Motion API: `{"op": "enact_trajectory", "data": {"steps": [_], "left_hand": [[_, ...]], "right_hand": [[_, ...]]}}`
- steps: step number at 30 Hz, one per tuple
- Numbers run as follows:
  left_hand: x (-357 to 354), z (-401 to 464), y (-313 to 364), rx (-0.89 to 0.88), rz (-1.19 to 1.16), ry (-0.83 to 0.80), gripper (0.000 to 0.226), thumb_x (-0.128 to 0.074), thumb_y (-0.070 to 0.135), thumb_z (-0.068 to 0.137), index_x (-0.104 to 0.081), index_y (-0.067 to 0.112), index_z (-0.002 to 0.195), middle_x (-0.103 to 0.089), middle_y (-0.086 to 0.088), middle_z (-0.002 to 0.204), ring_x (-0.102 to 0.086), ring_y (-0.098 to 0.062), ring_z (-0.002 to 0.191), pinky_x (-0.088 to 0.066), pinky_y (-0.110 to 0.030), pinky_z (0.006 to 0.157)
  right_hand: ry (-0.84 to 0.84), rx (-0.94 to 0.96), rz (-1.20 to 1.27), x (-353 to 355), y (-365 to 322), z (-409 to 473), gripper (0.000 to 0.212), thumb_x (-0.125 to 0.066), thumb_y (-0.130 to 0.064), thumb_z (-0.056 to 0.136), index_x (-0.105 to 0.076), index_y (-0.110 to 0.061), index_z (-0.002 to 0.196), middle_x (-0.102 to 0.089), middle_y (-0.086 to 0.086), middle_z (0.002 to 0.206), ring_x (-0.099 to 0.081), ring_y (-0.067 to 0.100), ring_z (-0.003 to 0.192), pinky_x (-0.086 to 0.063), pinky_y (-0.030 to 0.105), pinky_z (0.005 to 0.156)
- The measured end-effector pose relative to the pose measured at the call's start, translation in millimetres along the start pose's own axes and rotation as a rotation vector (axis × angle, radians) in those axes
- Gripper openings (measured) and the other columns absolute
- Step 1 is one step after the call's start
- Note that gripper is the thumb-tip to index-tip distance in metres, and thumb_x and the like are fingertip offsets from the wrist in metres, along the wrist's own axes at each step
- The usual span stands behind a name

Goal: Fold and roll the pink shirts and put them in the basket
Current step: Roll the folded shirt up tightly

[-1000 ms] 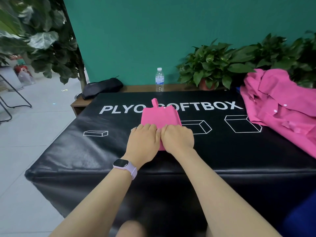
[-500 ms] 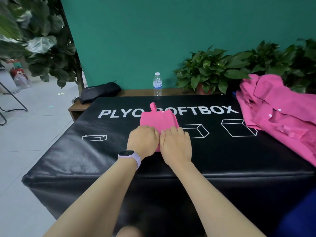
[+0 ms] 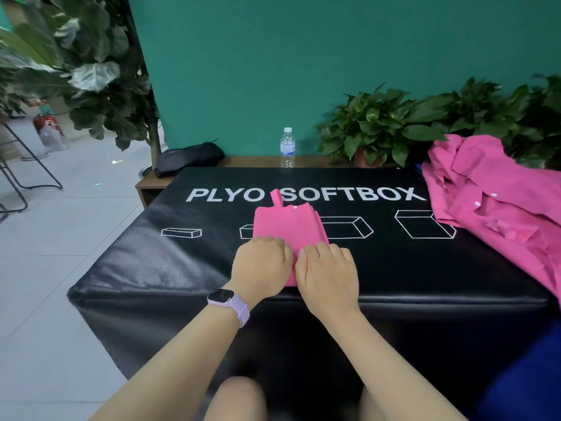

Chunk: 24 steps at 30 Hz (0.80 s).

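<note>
A pink shirt (image 3: 288, 226), folded into a narrow strip, lies in the middle of the black padded table (image 3: 136, 268), its far end near the white lettering. My left hand (image 3: 261, 268) and my right hand (image 3: 328, 278) sit side by side on its near end, fingers curled over the fabric there. That near end is hidden under them. A heap of loose pink shirts (image 3: 491, 208) lies on the right side of the table. No basket shows in this view.
A water bottle (image 3: 287, 147) stands on a wooden shelf behind the table, with a black bag (image 3: 188, 158) to its left and potted plants (image 3: 382, 126) to its right. A blue shape (image 3: 528, 378) fills the lower right corner. Tiled floor lies to the left.
Both hands have stayed together on the near end of the folded shirt, shifting only slightly. The view has tilted a little.
</note>
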<state>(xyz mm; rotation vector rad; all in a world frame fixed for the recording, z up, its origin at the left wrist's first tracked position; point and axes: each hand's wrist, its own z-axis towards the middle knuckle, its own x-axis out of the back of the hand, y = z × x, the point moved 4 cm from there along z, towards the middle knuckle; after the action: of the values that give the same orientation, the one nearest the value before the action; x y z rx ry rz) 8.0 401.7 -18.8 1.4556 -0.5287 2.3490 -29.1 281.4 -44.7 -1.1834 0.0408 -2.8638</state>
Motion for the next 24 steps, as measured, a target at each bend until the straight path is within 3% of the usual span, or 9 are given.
{"op": "enact_trajectory", "data": {"steps": [3, 6, 8, 11, 14, 15, 19, 21, 24], "left_hand": [[7.0, -9.4, 3.4, -0.034, -0.035, 0.093, 0.029, -0.046, 0.018, 0.094, -0.048, 0.019, 0.065, -0.054, 0.000, 0.062, -0.051, -0.026, 0.056, -0.033, -0.030, 0.047], [8.1, -7.8, 4.1, -0.062, -0.009, 0.129, 0.028, -0.039, 0.016, 0.098, -0.051, 0.017, 0.073, -0.056, -0.002, 0.072, -0.051, -0.027, 0.068, -0.042, -0.038, 0.059], [7.5, -13.1, 7.3, 0.009, 0.009, 0.179, 0.027, -0.031, 0.018, 0.097, -0.049, 0.017, 0.077, -0.051, -0.002, 0.075, -0.044, -0.025, 0.071, -0.034, -0.037, 0.064], [3.0, -29.9, 15.2, 0.133, -0.070, 0.328, 0.023, -0.037, 0.020, 0.100, -0.046, 0.019, 0.079, -0.045, 0.000, 0.075, -0.040, -0.023, 0.070, -0.033, -0.036, 0.067], [-1.3, -34.6, 16.4, 0.157, -0.073, 0.351, 0.028, -0.034, 0.025, 0.105, -0.046, 0.020, 0.080, -0.046, 0.002, 0.075, -0.041, -0.022, 0.071, -0.036, -0.037, 0.071], [-0.5, -30.9, 14.4, 0.166, -0.065, 0.342, 0.030, -0.033, 0.027, 0.105, -0.046, 0.021, 0.079, -0.046, 0.002, 0.074, -0.042, -0.022, 0.070, -0.037, -0.037, 0.070], [4.0, -18.1, 7.8, 0.124, 0.024, 0.291, 0.029, -0.039, 0.025, 0.103, -0.045, 0.021, 0.074, -0.047, 0.002, 0.069, -0.043, -0.024, 0.064, -0.035, -0.038, 0.063], [3.5, -12.4, 5.9, 0.069, 0.099, 0.217, 0.023, -0.043, 0.017, 0.097, -0.044, 0.021, 0.075, -0.046, 0.002, 0.070, -0.040, -0.023, 0.062, -0.029, -0.036, 0.060], [2.4, -3.4, 3.8, -0.013, 0.143, 0.100, 0.015, -0.045, 0.012, 0.085, -0.045, 0.021, 0.073, -0.042, 0.002, 0.068, -0.033, -0.023, 0.058, -0.022, -0.033, 0.055]], "right_hand": [[0.016, 0.006, -0.013, 6.3, -1.5, 1.1, 0.042, -0.035, -0.026, 0.103, -0.056, -0.016, 0.068, -0.054, 0.002, 0.065, -0.049, 0.027, 0.063, -0.041, 0.043, 0.066], [-0.063, 0.005, -0.036, 9.2, -3.1, 8.8, 0.044, -0.033, -0.024, 0.103, -0.056, -0.016, 0.066, -0.056, 0.003, 0.063, -0.051, 0.028, 0.061, -0.042, 0.043, 0.065], [-0.156, 0.006, -0.035, 10.4, -4.3, 14.7, 0.049, -0.024, -0.025, 0.103, -0.055, -0.016, 0.066, -0.059, 0.004, 0.063, -0.052, 0.028, 0.061, -0.042, 0.043, 0.066], [-0.284, 0.094, -0.108, 4.8, -4.6, 27.5, 0.050, -0.010, -0.023, 0.100, -0.053, -0.018, 0.074, -0.062, 0.003, 0.068, -0.051, 0.028, 0.062, -0.036, 0.039, 0.064], [-0.410, 0.213, -0.174, -1.6, -5.0, 35.7, 0.020, -0.036, -0.011, 0.096, -0.054, -0.015, 0.089, -0.062, 0.001, 0.078, -0.058, 0.029, 0.069, -0.036, 0.035, 0.061], [-0.443, 0.213, -0.164, -1.6, -4.3, 38.7, 0.013, -0.043, -0.010, 0.095, -0.050, -0.016, 0.085, -0.057, -0.001, 0.075, -0.057, 0.028, 0.069, -0.036, 0.034, 0.059], [-0.485, 0.180, -0.082, -4.9, -2.0, 49.3, 0.034, -0.045, -0.011, 0.095, -0.026, -0.019, 0.068, -0.031, -0.004, 0.062, -0.044, 0.024, 0.063, -0.034, 0.035, 0.055], [-0.456, 0.131, -0.068, -7.1, -0.5, 45.0, 0.031, -0.037, -0.016, 0.100, -0.033, -0.019, 0.069, -0.036, -0.004, 0.062, -0.047, 0.024, 0.064, -0.034, 0.036, 0.057], [-0.257, -0.024, 0.012, -3.1, 2.5, 31.6, 0.045, -0.028, -0.027, 0.103, -0.055, -0.019, 0.069, -0.052, 0.000, 0.073, -0.052, 0.025, 0.074, -0.040, 0.040, 0.069]]}}
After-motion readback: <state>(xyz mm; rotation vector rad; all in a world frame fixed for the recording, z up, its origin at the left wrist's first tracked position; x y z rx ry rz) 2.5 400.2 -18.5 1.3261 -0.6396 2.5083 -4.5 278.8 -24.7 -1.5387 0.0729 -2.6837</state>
